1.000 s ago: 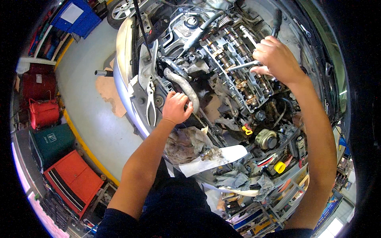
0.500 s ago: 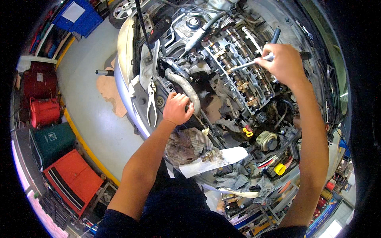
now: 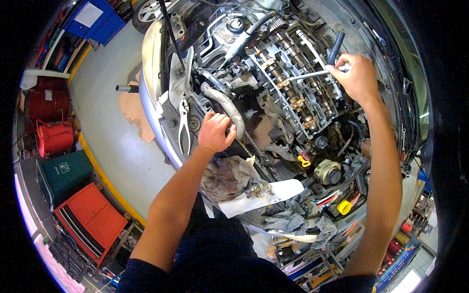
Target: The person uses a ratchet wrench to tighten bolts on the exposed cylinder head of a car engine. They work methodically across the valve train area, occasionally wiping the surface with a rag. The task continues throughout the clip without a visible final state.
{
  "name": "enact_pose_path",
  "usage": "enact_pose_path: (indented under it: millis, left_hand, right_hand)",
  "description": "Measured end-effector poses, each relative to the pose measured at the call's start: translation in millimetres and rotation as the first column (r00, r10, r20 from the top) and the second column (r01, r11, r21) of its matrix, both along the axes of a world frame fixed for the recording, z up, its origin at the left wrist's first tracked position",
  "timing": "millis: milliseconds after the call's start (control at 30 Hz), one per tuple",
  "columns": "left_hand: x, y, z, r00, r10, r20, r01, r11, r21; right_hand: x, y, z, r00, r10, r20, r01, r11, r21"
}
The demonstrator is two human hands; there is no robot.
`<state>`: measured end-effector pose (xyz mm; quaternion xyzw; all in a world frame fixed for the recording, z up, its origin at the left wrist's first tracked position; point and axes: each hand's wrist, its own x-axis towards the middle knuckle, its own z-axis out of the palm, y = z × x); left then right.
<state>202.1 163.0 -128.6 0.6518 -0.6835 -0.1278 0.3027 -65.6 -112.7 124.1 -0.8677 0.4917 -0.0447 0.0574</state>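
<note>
So, a slim silver metal rod tool point(image 3: 310, 75) is held in the right hand point(image 3: 359, 80), with the grip pinched narrow around its outer end. The other end is set over the nearer camshaft of a silver cylinder head point(image 3: 293, 95) with two exposed camshafts; whether it's actually seated on a bolt can't be told. A short dark-blue tube point(image 3: 336, 46) is seen right by those fingers, and it can't be told if it's joined to the tool.

The left hand point(image 3: 215, 133) is placed at the front edge of the engine bay, next to a curved grey rubber hose point(image 3: 227, 103). That grip is loosely curled, and whether anything's pinched in it can't be told. Silver metal pliers point(image 3: 183, 122) are left lying just beyond it. Nearer the body, a grimy brown cloth point(image 3: 224, 180) is laid beside a white paper sheet point(image 3: 283, 194), partly covered by small dirty metal parts point(image 3: 259, 190).

As for labels: a pale symbol with tiny lettering is printed on a dark green plastic bin point(image 3: 63, 178), a white notice point(image 3: 89, 18) is stuck on a blue metal cabinet point(image 3: 108, 25), and lettering is carried on a blue banner point(image 3: 395, 268) at lower right.
</note>
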Motion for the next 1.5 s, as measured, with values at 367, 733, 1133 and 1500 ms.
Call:
enact_pose_path:
  millis: [367, 733, 1133, 1500]
  left_hand:
    - [0.0, -0.7, -0.9, 1.000, -0.003, 0.011, 0.003, 1.000, 0.009]
    - [1.0, -1.9, 1.9, 1.000, -0.006, -0.010, 0.006, 1.000, 0.012]
    - [1.3, -1.2, -2.2, 1.000, 0.003, -0.007, -0.003, 1.000, 0.006]
    - [3.3, -0.8, 0.0, 1.000, -0.014, -0.026, 0.014, 1.000, 0.001]
  right_hand:
    - [0.6, -15.9, 14.1, 0.769, 0.572, -0.288, -0.621, 0.775, -0.120]
    - [52.3, -15.6, 13.5, 0.940, -0.078, -0.333, 0.104, 0.993, 0.061]
    - [23.1, -31.2, 10.4, 0.816, 0.482, -0.319, -0.521, 0.852, -0.046]
    - [71.5, -12.2, 23.7, 0.933, -0.023, -0.359, 0.074, 0.989, 0.129]
